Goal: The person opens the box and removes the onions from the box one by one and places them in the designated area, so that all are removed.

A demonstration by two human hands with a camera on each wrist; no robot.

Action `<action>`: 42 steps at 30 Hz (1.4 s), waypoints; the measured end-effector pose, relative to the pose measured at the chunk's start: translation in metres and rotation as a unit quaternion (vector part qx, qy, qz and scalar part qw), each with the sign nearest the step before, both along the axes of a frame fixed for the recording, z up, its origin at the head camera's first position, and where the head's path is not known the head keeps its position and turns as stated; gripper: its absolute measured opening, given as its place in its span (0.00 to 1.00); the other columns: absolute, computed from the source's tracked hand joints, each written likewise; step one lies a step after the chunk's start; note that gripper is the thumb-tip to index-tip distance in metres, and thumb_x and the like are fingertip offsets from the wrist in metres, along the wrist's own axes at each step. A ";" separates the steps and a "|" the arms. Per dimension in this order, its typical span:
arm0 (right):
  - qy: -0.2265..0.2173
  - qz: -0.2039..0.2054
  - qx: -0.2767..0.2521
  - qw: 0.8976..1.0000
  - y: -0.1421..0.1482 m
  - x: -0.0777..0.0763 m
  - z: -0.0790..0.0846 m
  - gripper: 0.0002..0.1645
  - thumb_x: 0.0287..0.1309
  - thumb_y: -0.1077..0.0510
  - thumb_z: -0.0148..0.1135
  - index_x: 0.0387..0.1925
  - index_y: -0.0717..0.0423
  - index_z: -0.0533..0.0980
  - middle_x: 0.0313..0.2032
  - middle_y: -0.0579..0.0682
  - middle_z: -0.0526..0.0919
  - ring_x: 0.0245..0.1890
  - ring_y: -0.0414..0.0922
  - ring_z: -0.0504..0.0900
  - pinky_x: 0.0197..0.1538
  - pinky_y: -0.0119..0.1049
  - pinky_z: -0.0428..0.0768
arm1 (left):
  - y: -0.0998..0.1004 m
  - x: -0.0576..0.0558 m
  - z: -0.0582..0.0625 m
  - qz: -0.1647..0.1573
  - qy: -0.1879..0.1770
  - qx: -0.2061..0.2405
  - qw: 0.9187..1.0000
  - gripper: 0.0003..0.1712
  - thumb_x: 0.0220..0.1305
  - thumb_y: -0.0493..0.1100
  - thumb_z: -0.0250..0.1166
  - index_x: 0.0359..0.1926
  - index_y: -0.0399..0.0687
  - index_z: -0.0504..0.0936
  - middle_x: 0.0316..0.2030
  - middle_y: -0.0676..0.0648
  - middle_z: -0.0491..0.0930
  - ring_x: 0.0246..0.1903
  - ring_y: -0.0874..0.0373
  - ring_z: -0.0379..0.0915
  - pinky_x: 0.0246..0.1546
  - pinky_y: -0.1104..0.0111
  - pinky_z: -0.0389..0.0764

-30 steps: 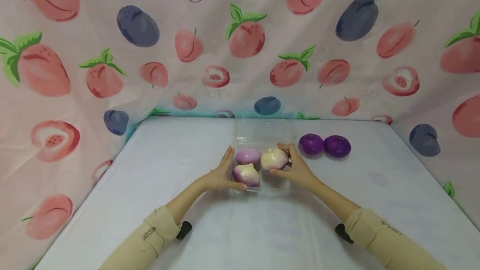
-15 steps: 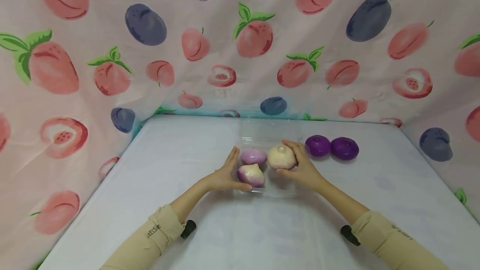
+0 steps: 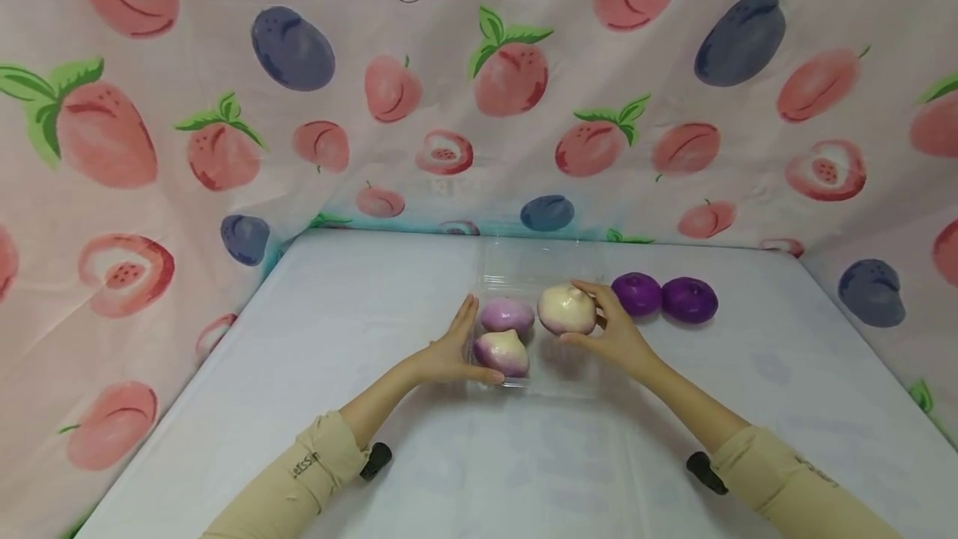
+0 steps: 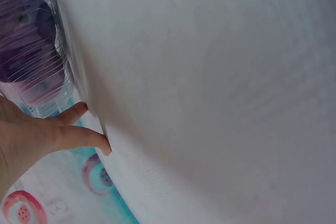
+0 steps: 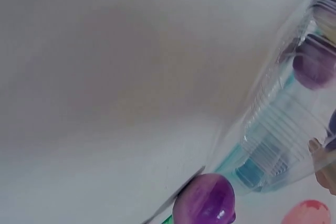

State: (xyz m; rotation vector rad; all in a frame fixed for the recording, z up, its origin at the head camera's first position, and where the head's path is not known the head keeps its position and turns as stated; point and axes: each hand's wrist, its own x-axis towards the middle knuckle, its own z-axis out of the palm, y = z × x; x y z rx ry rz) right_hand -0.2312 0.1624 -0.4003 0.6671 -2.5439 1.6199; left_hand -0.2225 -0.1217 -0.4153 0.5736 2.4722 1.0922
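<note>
In the head view, my right hand [image 3: 624,345] grips a cream-and-purple onion [image 3: 566,310] between thumb and fingers, above the right half of a clear plastic box [image 3: 557,368]. The onion's pointed tip faces up and slightly right. Inside the left half sit a lilac onion [image 3: 506,316] and, in front of it, another cream-and-purple onion [image 3: 503,353]. My left hand [image 3: 441,358] lies against the box's left side, fingers stretched along it and thumb at the front edge. The left wrist view shows two extended fingers [image 4: 79,137] beside the box's ridged wall [image 4: 60,51].
Two dark purple onions [image 3: 636,295] [image 3: 689,300] lie side by side right of the box. The box's clear lid [image 3: 545,256] is folded back behind it. A white cloth [image 3: 359,298] covers the table, and a fruit-print curtain [image 3: 441,48] hangs around its back and sides.
The onion in my right hand has turned, its tip swinging from the left toward the right, and has shifted slightly up and right. My left hand stays against the box. The head view has shifted slightly.
</note>
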 end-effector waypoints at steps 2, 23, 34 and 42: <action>0.005 -0.008 0.006 1.000 0.004 0.001 0.003 0.46 0.48 0.66 0.70 0.66 0.63 0.58 0.63 0.62 0.62 0.64 0.58 0.63 0.62 0.58 0.67 | 0.001 0.000 0.000 0.000 0.001 -0.001 1.000 0.76 0.43 0.69 0.70 0.72 0.47 0.24 0.73 0.47 0.17 0.73 0.42 0.22 0.55 0.25 0.34; 0.064 -0.089 0.052 0.993 0.044 -0.008 0.013 0.44 0.48 0.63 0.71 0.65 0.65 0.60 0.60 0.63 0.64 0.58 0.56 0.67 0.48 0.09 0.64 | 0.001 0.000 -0.003 0.005 0.008 -0.004 1.000 0.76 0.43 0.69 0.70 0.73 0.46 0.25 0.73 0.46 0.18 0.73 0.41 0.25 0.54 0.24 0.36; 0.083 -0.138 0.024 0.987 0.065 -0.009 0.019 0.45 0.47 0.61 0.73 0.65 0.65 0.61 0.59 0.63 0.63 0.52 0.47 0.70 0.47 0.08 0.65 | -0.001 0.003 -0.004 0.006 0.009 -0.006 1.000 0.76 0.44 0.68 0.70 0.72 0.46 0.24 0.73 0.45 0.18 0.73 0.42 0.22 0.54 0.23 0.36; 0.081 -0.166 0.064 0.981 0.087 -0.013 0.020 0.45 0.51 0.63 0.69 0.68 0.63 0.57 0.60 0.61 0.62 0.50 0.23 0.59 0.47 0.07 0.62 | -0.002 0.004 -0.004 0.010 0.011 -0.006 1.000 0.75 0.45 0.65 0.71 0.73 0.47 0.25 0.73 0.47 0.18 0.73 0.42 0.25 0.55 0.24 0.36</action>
